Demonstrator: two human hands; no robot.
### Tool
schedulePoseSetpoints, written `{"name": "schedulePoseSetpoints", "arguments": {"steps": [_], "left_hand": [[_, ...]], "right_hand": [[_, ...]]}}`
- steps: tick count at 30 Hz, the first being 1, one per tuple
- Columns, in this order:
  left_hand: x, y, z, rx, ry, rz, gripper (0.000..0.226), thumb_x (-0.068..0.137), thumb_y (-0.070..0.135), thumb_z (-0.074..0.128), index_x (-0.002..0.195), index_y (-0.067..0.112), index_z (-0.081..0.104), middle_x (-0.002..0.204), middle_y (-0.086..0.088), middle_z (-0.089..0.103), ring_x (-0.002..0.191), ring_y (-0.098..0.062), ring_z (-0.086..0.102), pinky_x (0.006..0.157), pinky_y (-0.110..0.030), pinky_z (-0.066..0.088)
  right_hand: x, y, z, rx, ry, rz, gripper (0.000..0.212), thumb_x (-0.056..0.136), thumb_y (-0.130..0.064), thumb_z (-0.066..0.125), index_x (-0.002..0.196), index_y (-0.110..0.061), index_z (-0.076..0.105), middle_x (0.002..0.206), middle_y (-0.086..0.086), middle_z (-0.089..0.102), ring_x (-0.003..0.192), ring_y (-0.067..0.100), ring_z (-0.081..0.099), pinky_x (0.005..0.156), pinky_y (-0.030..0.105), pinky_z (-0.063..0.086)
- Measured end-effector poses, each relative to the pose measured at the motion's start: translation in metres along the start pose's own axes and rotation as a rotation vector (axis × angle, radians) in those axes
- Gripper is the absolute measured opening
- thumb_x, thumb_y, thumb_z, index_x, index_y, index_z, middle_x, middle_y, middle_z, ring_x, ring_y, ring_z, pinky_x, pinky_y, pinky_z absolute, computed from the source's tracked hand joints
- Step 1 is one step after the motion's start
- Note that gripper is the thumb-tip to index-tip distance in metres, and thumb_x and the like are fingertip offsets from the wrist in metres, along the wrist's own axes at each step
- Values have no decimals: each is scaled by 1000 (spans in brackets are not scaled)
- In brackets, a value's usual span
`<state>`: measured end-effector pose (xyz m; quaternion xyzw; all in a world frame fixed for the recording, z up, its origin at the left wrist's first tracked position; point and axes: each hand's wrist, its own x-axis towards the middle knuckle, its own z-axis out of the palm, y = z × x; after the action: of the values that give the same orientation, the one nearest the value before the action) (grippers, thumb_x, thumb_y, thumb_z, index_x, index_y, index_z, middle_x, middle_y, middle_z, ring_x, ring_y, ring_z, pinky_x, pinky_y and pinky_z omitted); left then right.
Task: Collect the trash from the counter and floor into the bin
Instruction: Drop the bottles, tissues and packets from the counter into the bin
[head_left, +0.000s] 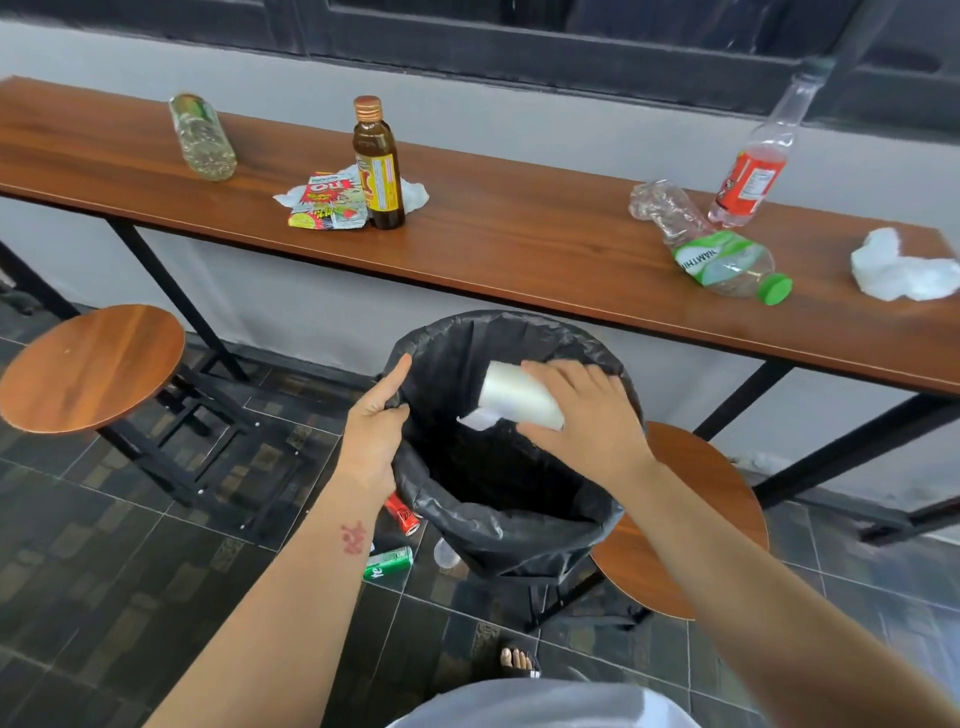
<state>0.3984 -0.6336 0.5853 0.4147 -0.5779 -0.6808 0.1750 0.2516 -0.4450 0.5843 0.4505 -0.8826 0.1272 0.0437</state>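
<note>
Over the black-lined bin (519, 499), the right hand (587, 415) grasps a white cup (514, 397); the left hand (371, 436) grips the liner. Bottles (727, 260) on the bench (519, 234) and cans (388, 563) on the floor beside the bin remain: early going.

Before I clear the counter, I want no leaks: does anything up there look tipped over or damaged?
Yes. The crushed green-capped bottle lies on its side near the counter's front edge, and a clear bottle lies tipped at the left. The brown bottle and red-label bottle stand upright. No spill shows.
</note>
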Motion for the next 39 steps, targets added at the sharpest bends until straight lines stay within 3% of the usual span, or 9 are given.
{"name": "schedulePoseSetpoints", "arguments": {"steps": [3, 6, 12, 15, 18, 21, 24, 29, 39], "left_hand": [[-1, -5, 1, 51, -35, 6, 66, 96, -9, 43, 126, 46, 64, 105, 4, 49, 96, -16, 47, 108, -36, 41], [-5, -7, 4, 67, -46, 3, 66, 96, -10, 43, 128, 46, 63, 95, 10, 45, 91, -16, 42, 107, -30, 39], [-4, 0, 12, 64, -38, -11, 62, 100, -4, 44, 125, 49, 63, 102, 15, 57, 96, -9, 54, 98, -31, 45], [-3, 3, 19, 52, -60, 2, 62, 100, -3, 43, 124, 49, 64, 99, 12, 57, 96, -16, 52, 92, -34, 47], [-5, 9, 28, 10, -91, 11, 60, 100, -6, 41, 127, 43, 65, 118, 15, 63, 104, -10, 61, 95, -32, 51], [-6, 14, 35, -23, -95, 11, 58, 100, -7, 40, 129, 37, 65, 118, 13, 65, 98, -5, 63, 78, -22, 56], [-5, 15, 37, -25, -79, 17, 58, 101, -7, 40, 130, 36, 64, 120, 12, 64, 98, -5, 63, 79, -23, 56], [2, 14, 37, -3, -50, 11, 56, 102, -4, 41, 128, 39, 65, 133, 10, 60, 108, -12, 60, 98, -35, 51], [10, 10, 27, 34, -20, 9, 59, 100, -6, 42, 130, 40, 63, 123, 13, 59, 97, -7, 57, 103, -35, 47]], "right_hand": [[-13, 7, 13, -111, -247, 77, 71, 86, -58, 56, 148, -38, 27, 149, -8, 39, 133, 22, 39, 109, 41, 27], [-18, 12, 13, -94, -315, 102, 73, 87, -63, 51, 150, -40, 24, 157, -8, 29, 142, 19, 28, 115, 40, 20], [-11, 24, -18, 33, 301, 112, 62, 91, -55, 48, 143, -21, 46, 142, 2, 53, 135, 24, 43, 113, 41, 31], [6, 43, -44, -30, 529, 226, 60, 93, -49, 53, 144, -19, 43, 149, 3, 44, 141, 24, 34, 116, 42, 23], [24, 73, -68, -136, 561, 443, 65, 91, -49, 55, 148, -25, 34, 158, 9, 26, 146, 31, 21, 117, 47, 17], [37, 102, -80, -146, 472, 625, 72, 87, -53, 59, 149, -36, 27, 162, 9, 10, 148, 35, 11, 117, 53, 12], [46, 119, -84, -76, 324, 712, 69, 87, -52, 61, 147, -37, 30, 161, 7, 12, 142, 40, 21, 113, 54, 24], [47, 119, -78, 22, 425, 648, 42, 91, -23, 63, 131, -22, 51, 150, 10, 32, 125, 37, 39, 95, 49, 47], [9, 71, -48, 286, 526, 135, 37, 84, -23, 73, 120, -18, 64, 141, 12, 45, 130, 26, 43, 105, 32, 35]]}}
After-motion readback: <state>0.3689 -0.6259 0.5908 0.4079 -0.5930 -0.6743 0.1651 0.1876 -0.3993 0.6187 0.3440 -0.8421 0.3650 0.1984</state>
